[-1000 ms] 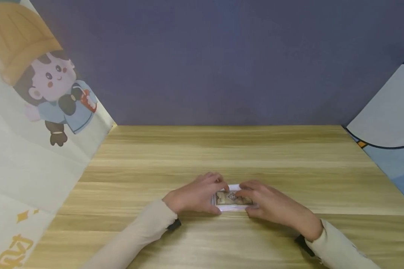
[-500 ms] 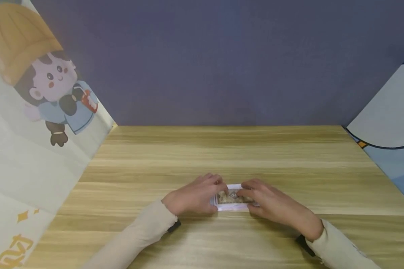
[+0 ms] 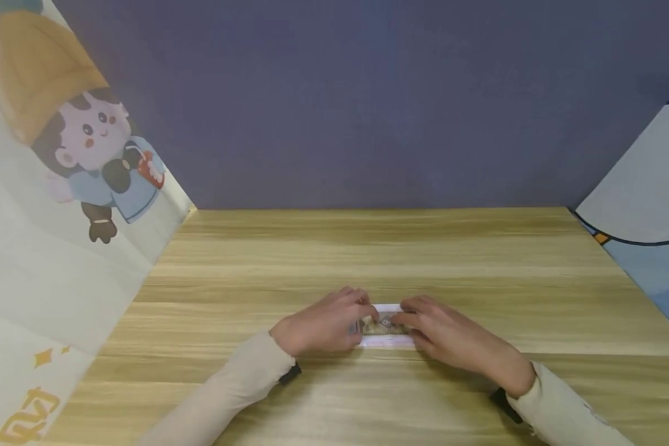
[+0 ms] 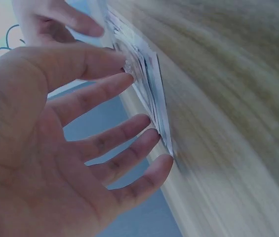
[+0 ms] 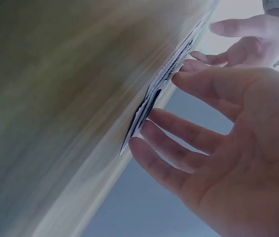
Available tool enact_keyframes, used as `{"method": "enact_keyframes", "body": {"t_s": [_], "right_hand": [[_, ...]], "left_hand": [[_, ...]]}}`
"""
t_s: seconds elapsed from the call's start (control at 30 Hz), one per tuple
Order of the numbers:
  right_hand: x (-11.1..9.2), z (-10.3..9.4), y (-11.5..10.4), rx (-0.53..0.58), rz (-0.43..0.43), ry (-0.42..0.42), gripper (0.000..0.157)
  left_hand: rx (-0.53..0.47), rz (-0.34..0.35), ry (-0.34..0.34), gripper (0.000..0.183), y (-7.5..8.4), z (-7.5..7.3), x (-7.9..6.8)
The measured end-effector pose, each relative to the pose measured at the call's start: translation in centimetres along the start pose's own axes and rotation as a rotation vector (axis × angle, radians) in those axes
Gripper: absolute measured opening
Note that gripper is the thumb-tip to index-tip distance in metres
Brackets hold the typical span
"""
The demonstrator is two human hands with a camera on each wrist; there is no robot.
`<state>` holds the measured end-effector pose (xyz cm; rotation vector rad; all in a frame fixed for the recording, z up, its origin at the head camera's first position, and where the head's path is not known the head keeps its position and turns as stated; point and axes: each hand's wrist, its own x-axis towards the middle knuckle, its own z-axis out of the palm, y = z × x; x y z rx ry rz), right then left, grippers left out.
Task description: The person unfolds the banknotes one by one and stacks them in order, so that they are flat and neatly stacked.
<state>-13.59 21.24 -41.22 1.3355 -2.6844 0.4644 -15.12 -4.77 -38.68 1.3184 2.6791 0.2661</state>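
A thin stack of flat paper pieces (image 3: 389,341) lies on the wooden table, with a brown printed pattern on top and pale borders. In the head view my left hand (image 3: 326,322) is at its left end, index fingertip on the print and thumb at the near edge. My right hand (image 3: 454,334) mirrors this at the right end. Layered edges of the stack (image 4: 151,98) show in the left wrist view, touched by nearly straight, spread fingers. From the right wrist, several fingertips meet the stack (image 5: 151,98) along its edge. The fingers cover both its ends.
The wooden table (image 3: 290,248) reaches back to a dark blue-grey wall panel (image 3: 334,111). Printed cartoon panels stand on the left (image 3: 44,279) and right (image 3: 641,186) sides. Both forearms come in from the near edge in pale sleeves with dark wrist bands.
Both thumbs have shifted slightly away from the viewer, against the stack's near side. The hands and stack otherwise stay in nearly the same place. The head view has shifted a little.
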Motion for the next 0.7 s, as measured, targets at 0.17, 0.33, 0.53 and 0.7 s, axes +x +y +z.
{"method": "enact_keyframes", "body": {"t_s": [0.17,0.33,0.53,0.7], "right_hand": [[0.2,-0.2,0.3,0.010,0.024,0.016,0.032],[0.5,-0.6,0.4,0.012,0.049,0.014,0.028],[0.8,-1.1,0.9,-0.008,0.057,0.036,0.028],[0.7,-1.6,1.2,-0.034,0.060,0.087,0.030]], "left_hand": [[0.005,0.029,0.038,0.028,-0.3,0.2,0.4],[-0.001,0.017,0.062,0.026,-0.5,-0.1,0.1],[-0.026,-0.023,0.094,0.027,-0.4,-0.6,-0.2],[-0.034,-0.062,0.124,0.031,-0.4,-1.5,-0.5]]}}
